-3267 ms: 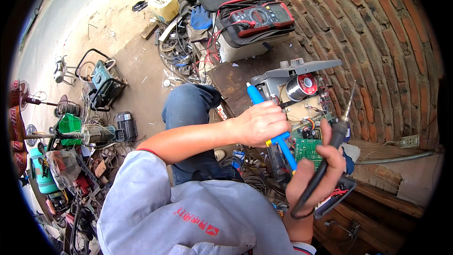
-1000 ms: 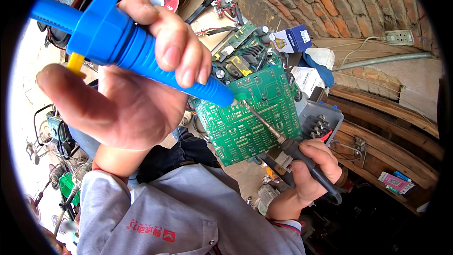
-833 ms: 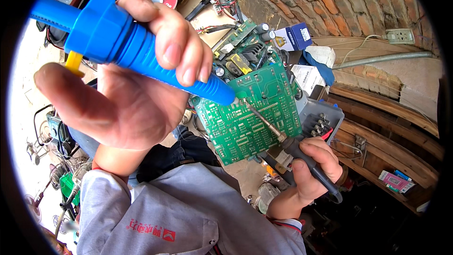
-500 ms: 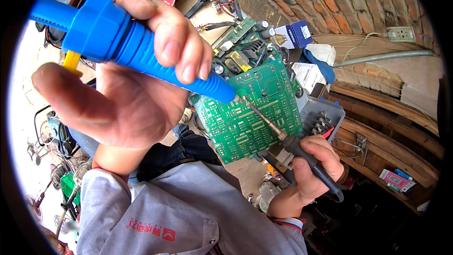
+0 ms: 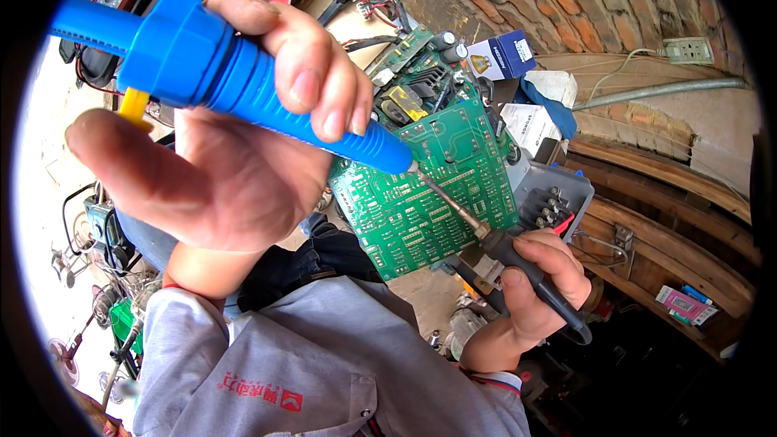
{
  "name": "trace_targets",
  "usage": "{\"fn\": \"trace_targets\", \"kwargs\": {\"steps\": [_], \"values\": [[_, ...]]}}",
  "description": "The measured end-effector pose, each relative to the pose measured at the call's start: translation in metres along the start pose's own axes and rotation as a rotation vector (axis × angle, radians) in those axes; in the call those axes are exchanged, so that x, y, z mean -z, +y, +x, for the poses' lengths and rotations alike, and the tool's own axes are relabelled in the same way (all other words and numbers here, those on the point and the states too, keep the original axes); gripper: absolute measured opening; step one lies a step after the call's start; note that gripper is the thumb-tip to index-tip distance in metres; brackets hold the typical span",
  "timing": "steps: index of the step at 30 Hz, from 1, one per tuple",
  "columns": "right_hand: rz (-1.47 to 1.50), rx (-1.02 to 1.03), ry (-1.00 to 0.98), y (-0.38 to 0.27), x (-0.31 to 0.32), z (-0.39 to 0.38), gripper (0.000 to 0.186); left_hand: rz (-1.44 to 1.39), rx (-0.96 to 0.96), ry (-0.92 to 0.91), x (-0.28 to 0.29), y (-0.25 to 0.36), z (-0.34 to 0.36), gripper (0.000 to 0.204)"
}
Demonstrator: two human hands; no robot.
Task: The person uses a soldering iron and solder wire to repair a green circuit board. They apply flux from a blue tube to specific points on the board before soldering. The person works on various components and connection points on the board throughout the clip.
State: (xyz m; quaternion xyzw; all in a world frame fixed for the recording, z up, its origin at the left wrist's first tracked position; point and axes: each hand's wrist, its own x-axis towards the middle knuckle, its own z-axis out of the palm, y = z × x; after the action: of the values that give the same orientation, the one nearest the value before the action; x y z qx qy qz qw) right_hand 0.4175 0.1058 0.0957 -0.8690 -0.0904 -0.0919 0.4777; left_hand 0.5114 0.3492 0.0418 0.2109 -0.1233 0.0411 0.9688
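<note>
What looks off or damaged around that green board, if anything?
No damage is visible on the green printed circuit board. It sits tilted, propped among loose parts rather than lying flat. The left hand holds a blue plastic desoldering pump at it; the right hand holds a black-handled soldering iron.

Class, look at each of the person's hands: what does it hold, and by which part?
The left hand grips the blue desoldering pump round its ribbed barrel. The right hand holds the soldering iron by its black handle.

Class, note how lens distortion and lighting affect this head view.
Head view: fisheye swells the near left hand and its blue plastic desoldering pump; left edge overexposed; green circuit board sharp; right hand with soldering iron evenly lit.
</note>
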Motion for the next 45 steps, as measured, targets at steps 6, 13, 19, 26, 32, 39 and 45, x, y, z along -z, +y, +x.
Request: {"fn": "trace_targets", "kwargs": {"steps": [6,13,19,26,32,39,45], "values": [[-0.01,0.023,0.007,0.002,0.0,0.0,0.033,0.011,0.002,-0.002,-0.001,-0.002,0.0,0.078],[-0.009,0.017,0.011,0.0,-0.002,0.001,0.031,0.035,-0.001,-0.048,-0.005,-0.003,0.0,0.079],[-0.025,0.026,0.024,-0.001,-0.005,0.002,0.03,0.22,-0.07,-0.168,-0.002,-0.004,0.001,0.082],[-0.052,0.031,0.021,-0.002,-0.005,0.003,0.029,0.249,-0.077,-0.08,-0.009,-0.005,-0.002,0.078],[-0.051,0.017,0.015,-0.002,-0.005,0.004,0.029,0.273,-0.08,-0.065,-0.011,-0.004,-0.001,0.075],[-0.055,0.017,0.009,-0.001,-0.004,0.003,0.029,0.149,-0.072,-0.134,-0.004,-0.008,0.002,0.072],[0.089,0.009,0.134,0.004,0.001,-0.006,0.03,0.017,-0.067,-0.149,-0.009,0.016,0.008,0.076]]}}
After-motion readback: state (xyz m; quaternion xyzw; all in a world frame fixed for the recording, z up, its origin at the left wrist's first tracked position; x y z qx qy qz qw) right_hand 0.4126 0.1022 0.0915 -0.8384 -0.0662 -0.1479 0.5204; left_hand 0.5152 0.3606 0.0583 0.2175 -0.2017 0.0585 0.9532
